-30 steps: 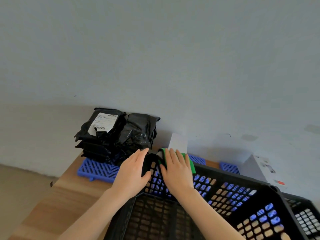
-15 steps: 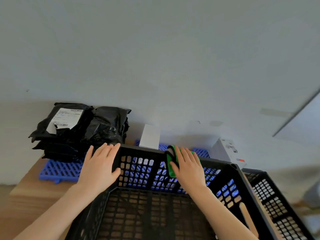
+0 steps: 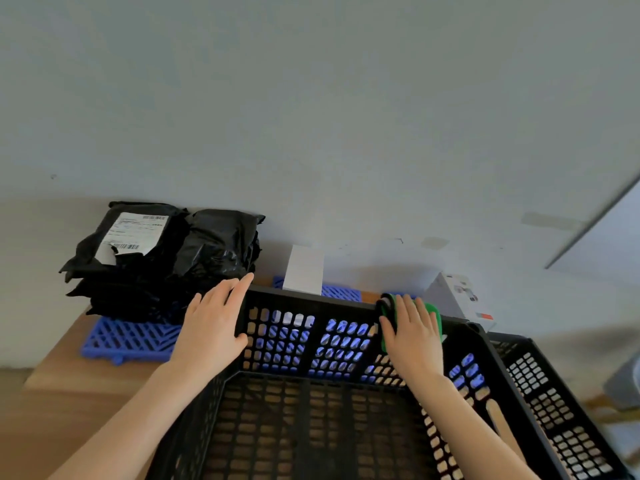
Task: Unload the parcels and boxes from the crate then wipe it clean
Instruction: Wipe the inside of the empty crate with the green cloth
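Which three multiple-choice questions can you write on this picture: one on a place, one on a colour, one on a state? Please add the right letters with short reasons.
1. Where is the stack of black parcels, seen from the black crate? A. inside it B. left of it, on a blue mat C. right of it, on the floor
2. What colour is the cloth under the right hand? A. red B. white C. green
3. How is the crate's visible floor? A. bare B. full of parcels C. holding one box

1 B: the stack rests on the mat. 2 C: green shows round the fingers. 3 A: only its grid bottom shows.
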A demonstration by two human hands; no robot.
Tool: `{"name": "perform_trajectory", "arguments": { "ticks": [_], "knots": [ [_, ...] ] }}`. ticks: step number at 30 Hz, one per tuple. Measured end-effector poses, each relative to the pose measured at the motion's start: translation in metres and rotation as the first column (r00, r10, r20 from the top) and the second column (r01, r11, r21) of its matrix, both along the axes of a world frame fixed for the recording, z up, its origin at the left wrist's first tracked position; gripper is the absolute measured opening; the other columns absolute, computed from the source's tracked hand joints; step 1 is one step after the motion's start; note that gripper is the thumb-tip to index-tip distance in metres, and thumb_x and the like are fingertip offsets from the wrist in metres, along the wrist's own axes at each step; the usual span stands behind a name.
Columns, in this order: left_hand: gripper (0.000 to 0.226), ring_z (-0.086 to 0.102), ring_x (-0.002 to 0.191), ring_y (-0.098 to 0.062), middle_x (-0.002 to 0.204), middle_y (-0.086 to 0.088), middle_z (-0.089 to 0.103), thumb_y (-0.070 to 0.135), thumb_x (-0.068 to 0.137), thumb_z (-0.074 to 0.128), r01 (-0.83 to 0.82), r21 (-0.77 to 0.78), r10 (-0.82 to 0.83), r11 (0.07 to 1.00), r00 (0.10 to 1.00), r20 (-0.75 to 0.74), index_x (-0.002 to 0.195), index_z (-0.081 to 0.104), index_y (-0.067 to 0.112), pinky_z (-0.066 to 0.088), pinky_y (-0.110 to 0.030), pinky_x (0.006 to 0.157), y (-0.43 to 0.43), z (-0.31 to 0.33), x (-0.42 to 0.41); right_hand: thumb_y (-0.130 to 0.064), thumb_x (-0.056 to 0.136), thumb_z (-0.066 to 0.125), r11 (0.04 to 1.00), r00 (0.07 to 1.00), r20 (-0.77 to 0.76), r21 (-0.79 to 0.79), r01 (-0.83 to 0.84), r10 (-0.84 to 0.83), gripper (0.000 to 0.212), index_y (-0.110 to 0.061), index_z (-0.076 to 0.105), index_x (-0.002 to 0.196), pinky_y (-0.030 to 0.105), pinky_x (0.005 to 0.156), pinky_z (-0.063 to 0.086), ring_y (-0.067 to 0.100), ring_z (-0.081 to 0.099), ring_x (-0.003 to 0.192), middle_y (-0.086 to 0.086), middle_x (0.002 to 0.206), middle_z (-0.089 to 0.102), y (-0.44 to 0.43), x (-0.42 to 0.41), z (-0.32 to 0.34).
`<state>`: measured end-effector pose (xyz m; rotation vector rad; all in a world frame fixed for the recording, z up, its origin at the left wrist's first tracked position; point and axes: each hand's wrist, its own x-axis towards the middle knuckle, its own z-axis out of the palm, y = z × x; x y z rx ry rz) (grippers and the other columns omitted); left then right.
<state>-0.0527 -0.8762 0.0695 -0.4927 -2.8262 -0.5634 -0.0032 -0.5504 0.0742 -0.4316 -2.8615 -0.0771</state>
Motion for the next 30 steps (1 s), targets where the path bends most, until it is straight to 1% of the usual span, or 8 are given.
{"name": "perform_trajectory", "arguments": {
  "ticks": [4,7,11,15,19,21,26,30],
  "knots": [
    [0.106,0.049,0.124,-0.023,0.146,-0.001,0.039,0.025,0.074,0.080,0.012,0.027,-0.012,1.000,1.000,0.013,0.156,0.012,0.023,0.040,-0.046,0.107,-0.003,0.001,-0.001,-0.055,0.098,0.026,0.971,0.974,-0.027,-0.073,-0.226,0.225,0.063,-0.019,0.026,0.151,0.041,0.121,0.009,0.022,0.019,0.146,0.002,0.156,0.030,-0.085,-0.022,-0.003],
    [0.110,0.053,0.119,-0.023,0.143,-0.002,0.041,0.023,0.072,0.083,0.016,0.038,-0.017,0.999,1.000,0.013,0.156,0.012,0.021,0.046,-0.041,0.100,-0.004,0.002,0.000,-0.053,0.098,0.028,0.925,0.929,-0.039,-0.079,-0.371,0.369,0.063,-0.020,0.023,0.151,0.040,0.118,0.002,0.023,0.018,0.146,0.003,0.157,0.027,-0.146,-0.041,-0.003],
    [0.108,0.048,0.128,-0.021,0.147,-0.002,0.040,0.015,0.070,0.082,0.030,0.027,-0.030,0.999,1.000,-0.005,0.156,0.015,0.020,0.047,-0.036,0.099,-0.004,0.002,0.000,-0.046,0.100,0.033,0.900,0.901,-0.012,-0.057,-0.433,0.433,0.061,-0.016,0.020,0.152,0.038,0.119,0.003,0.023,0.013,0.147,0.005,0.158,0.021,-0.186,-0.053,-0.005],
    [0.106,0.040,0.137,-0.022,0.151,-0.002,0.038,0.018,0.071,0.081,0.020,0.021,-0.020,1.000,1.000,0.018,0.156,0.016,0.021,0.044,-0.043,0.105,-0.005,0.000,-0.001,-0.047,0.100,0.035,0.895,0.895,-0.010,-0.018,-0.447,0.446,0.062,-0.018,0.020,0.152,0.037,0.119,0.006,0.022,0.016,0.147,0.004,0.158,0.022,-0.169,-0.049,-0.006],
    [0.098,0.019,0.149,-0.018,0.160,0.002,0.025,0.021,0.079,0.077,0.015,0.002,-0.015,1.000,0.999,0.051,0.156,0.016,0.024,0.031,-0.046,0.115,-0.005,-0.003,-0.002,-0.054,0.099,0.027,0.938,0.938,-0.010,-0.015,-0.347,0.347,0.063,-0.020,0.023,0.151,0.036,0.117,0.006,0.019,0.021,0.145,0.003,0.156,0.027,-0.110,-0.035,-0.006],
    [0.095,0.014,0.150,-0.016,0.161,0.003,0.021,0.024,0.081,0.075,0.003,-0.004,-0.003,1.000,0.999,0.053,0.156,0.016,0.024,0.029,-0.045,0.117,-0.004,-0.004,-0.003,-0.054,0.099,0.024,0.961,0.961,-0.013,-0.007,-0.276,0.276,0.063,-0.020,0.022,0.152,0.035,0.119,0.008,0.018,0.021,0.145,0.001,0.156,0.028,-0.074,-0.023,-0.007],
    [0.099,0.016,0.150,-0.018,0.160,-0.002,0.024,0.023,0.080,0.077,-0.016,0.046,0.013,0.999,0.998,0.058,0.156,0.013,0.024,0.031,-0.045,0.117,-0.002,-0.004,-0.001,-0.050,0.100,0.027,0.999,0.998,-0.041,-0.003,-0.037,0.037,0.063,-0.017,0.018,0.153,0.039,0.121,0.011,0.019,0.013,0.148,0.002,0.159,0.021,-0.007,0.007,-0.015],
    [0.106,0.025,0.147,-0.022,0.159,-0.007,0.027,0.021,0.077,0.079,-0.020,0.076,0.017,0.997,0.999,0.041,0.156,0.009,0.024,0.036,-0.043,0.113,-0.002,-0.003,0.001,-0.045,0.101,0.030,0.994,0.992,-0.116,-0.096,0.042,-0.054,0.059,-0.012,0.028,0.150,0.042,0.120,0.013,0.024,0.018,0.147,0.007,0.156,0.028,-0.026,0.000,-0.013]
  ]
}}
